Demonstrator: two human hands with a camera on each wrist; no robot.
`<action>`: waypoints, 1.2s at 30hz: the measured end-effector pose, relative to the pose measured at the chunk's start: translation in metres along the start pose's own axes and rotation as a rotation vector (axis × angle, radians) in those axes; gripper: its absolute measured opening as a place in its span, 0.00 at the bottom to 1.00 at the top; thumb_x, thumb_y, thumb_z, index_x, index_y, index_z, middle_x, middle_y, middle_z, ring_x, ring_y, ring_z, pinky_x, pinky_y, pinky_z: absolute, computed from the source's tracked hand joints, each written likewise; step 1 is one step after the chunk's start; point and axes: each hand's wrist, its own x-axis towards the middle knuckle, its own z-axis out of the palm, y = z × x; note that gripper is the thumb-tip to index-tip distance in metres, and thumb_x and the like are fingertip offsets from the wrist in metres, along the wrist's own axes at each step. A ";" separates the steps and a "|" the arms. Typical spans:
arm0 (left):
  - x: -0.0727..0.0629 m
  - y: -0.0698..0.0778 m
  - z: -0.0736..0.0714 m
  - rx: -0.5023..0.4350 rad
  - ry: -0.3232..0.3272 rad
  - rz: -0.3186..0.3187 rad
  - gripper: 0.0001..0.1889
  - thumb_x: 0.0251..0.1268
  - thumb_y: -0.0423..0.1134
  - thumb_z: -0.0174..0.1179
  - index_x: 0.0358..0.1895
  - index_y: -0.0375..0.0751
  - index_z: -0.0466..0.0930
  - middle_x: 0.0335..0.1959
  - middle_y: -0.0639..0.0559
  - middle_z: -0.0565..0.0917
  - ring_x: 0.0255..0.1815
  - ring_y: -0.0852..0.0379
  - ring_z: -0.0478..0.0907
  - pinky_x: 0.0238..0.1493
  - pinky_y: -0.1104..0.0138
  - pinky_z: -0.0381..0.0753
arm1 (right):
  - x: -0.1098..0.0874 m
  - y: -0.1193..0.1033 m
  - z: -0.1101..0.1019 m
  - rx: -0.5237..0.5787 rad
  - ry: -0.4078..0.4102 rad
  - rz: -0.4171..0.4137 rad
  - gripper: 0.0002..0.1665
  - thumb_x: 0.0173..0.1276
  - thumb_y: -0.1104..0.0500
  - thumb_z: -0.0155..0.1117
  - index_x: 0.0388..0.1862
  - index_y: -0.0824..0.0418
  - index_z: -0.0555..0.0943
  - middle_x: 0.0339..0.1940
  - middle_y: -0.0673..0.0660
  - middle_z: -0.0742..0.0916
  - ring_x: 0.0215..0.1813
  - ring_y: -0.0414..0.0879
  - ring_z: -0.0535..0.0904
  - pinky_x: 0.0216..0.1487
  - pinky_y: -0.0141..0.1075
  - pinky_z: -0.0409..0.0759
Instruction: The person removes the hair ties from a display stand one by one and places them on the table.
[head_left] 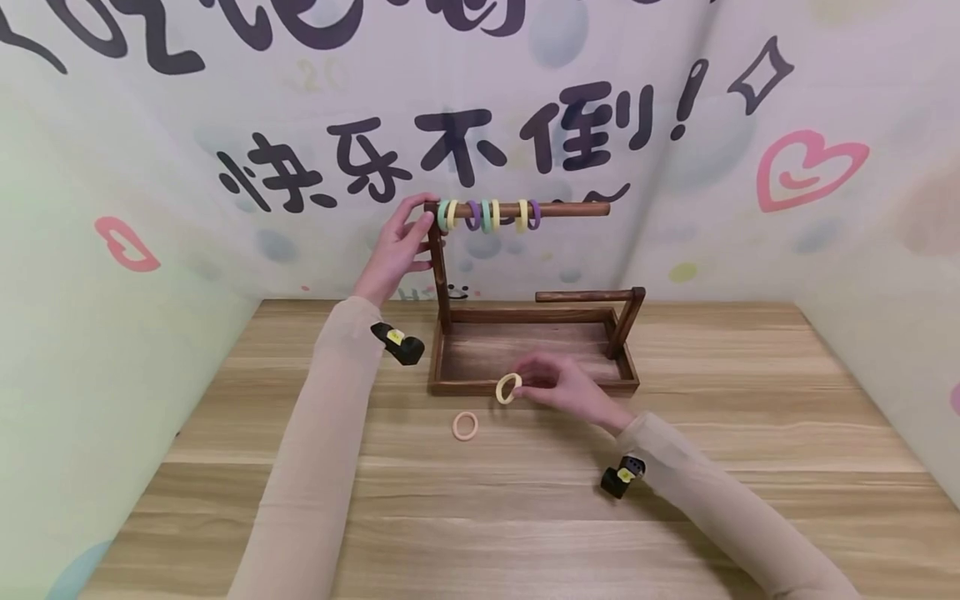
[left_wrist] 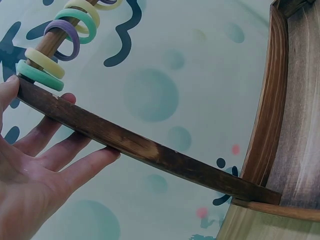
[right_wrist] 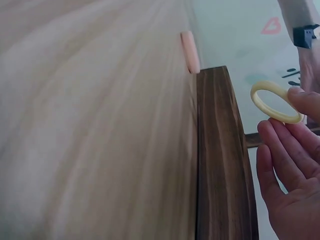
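My left hand (head_left: 390, 254) holds the top of the tall upright post (left_wrist: 125, 140) of a dark wooden stand, thumb on the end and fingers along the side. From that post a horizontal bar (head_left: 573, 210) reaches right, with several green, yellow and purple rings hanging on it. Between thumb and fingertips, my right hand (head_left: 566, 387) pinches a pale yellow ring (right_wrist: 255, 100) just above the front edge of the stand's tray. On the table lies a peach ring (head_left: 465, 438), in front of the tray and left of my right hand.
The stand's rectangular tray base (head_left: 480, 387) sits near the back of the wood-grain table (head_left: 480, 517). A shorter post (head_left: 626, 325) at its right end carries a lower bar (head_left: 577, 296) pointing left. Behind stands a printed wall cloth (head_left: 480, 83) with large dark characters.
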 end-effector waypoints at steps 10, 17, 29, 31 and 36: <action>-0.001 0.001 0.001 0.003 -0.005 0.009 0.16 0.76 0.47 0.48 0.62 0.60 0.69 0.51 0.40 0.78 0.55 0.33 0.75 0.43 0.49 0.80 | 0.001 -0.002 0.014 -0.001 -0.102 0.004 0.21 0.59 0.67 0.70 0.51 0.70 0.78 0.46 0.62 0.85 0.50 0.54 0.82 0.51 0.39 0.79; -0.001 0.002 0.002 0.000 -0.001 0.001 0.16 0.76 0.47 0.48 0.62 0.61 0.69 0.52 0.40 0.78 0.56 0.33 0.75 0.47 0.47 0.78 | 0.004 0.001 0.020 -0.001 -0.169 0.020 0.19 0.59 0.70 0.69 0.50 0.72 0.78 0.45 0.64 0.85 0.48 0.55 0.83 0.49 0.37 0.80; -0.001 0.001 0.001 0.016 0.003 0.002 0.17 0.75 0.48 0.48 0.63 0.61 0.69 0.51 0.41 0.78 0.55 0.34 0.75 0.43 0.52 0.80 | 0.006 0.010 0.025 -0.044 -0.221 0.042 0.17 0.61 0.70 0.68 0.49 0.73 0.79 0.43 0.64 0.85 0.45 0.53 0.84 0.46 0.36 0.81; -0.002 0.001 0.001 0.014 0.003 0.000 0.16 0.75 0.48 0.48 0.63 0.61 0.69 0.51 0.41 0.78 0.55 0.34 0.75 0.43 0.52 0.80 | 0.006 0.010 0.025 -0.071 -0.220 0.041 0.17 0.61 0.70 0.68 0.49 0.72 0.79 0.42 0.62 0.86 0.42 0.49 0.84 0.44 0.36 0.81; -0.002 0.002 0.001 0.012 -0.001 0.001 0.16 0.75 0.48 0.48 0.63 0.61 0.69 0.51 0.41 0.78 0.56 0.33 0.75 0.45 0.48 0.79 | 0.007 0.008 0.022 -0.144 -0.224 0.049 0.16 0.61 0.69 0.68 0.48 0.71 0.81 0.40 0.58 0.86 0.37 0.40 0.82 0.40 0.34 0.81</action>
